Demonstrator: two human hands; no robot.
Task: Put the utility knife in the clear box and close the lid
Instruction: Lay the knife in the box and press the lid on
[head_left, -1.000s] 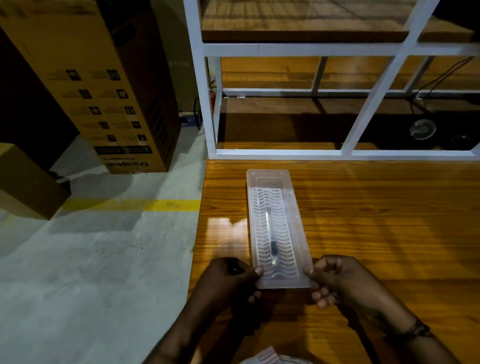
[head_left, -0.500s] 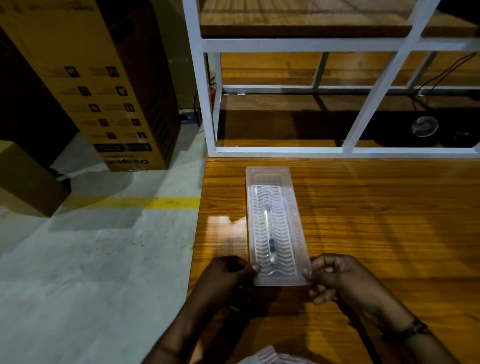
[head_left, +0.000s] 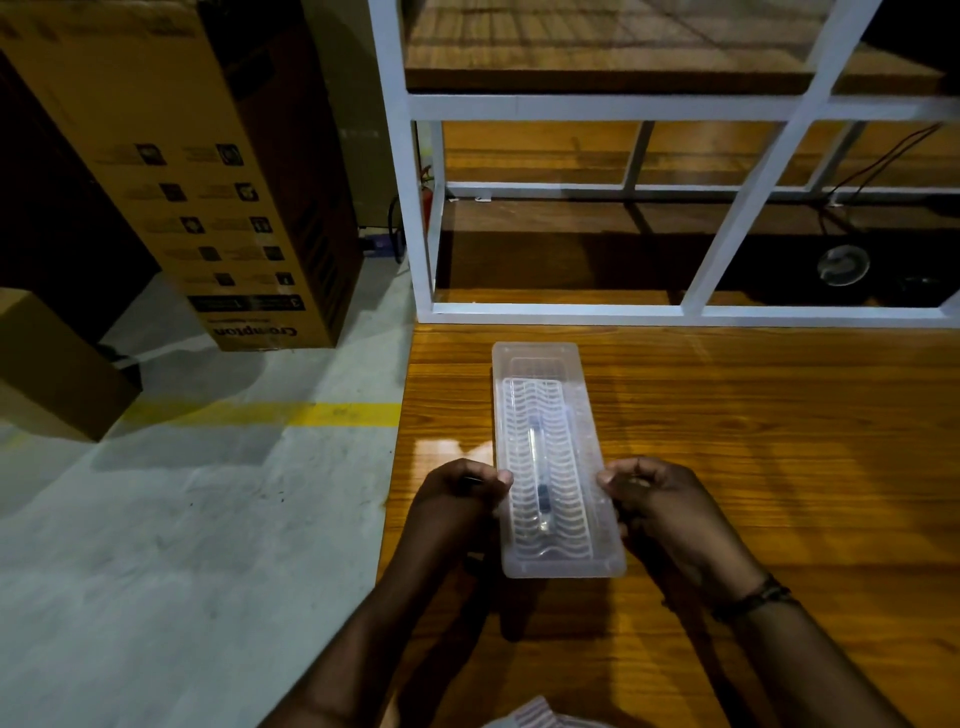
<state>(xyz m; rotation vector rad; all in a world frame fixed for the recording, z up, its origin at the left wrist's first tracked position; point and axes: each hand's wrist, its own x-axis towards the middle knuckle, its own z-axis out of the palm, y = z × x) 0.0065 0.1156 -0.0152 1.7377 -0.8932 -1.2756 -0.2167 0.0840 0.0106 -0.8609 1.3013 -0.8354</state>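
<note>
Both hands have moved from the near corners of the clear box (head_left: 557, 457) up to its long sides. The left hand (head_left: 457, 499) and right hand (head_left: 660, 504), fingers curled, press there, so the lid seems nearly shut. The utility knife (head_left: 540, 480) lies inside the box.

Utility knife (head_left: 540, 478) in clear box (head_left: 587, 467) on table (head_left: 753, 467); hands flank box.

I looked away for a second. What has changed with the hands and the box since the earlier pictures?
Both hands slid up the box's long sides: the left hand and right hand now grip it nearer the middle, no longer at the near corners. The clear box stays closed on the table, knife inside.
</note>
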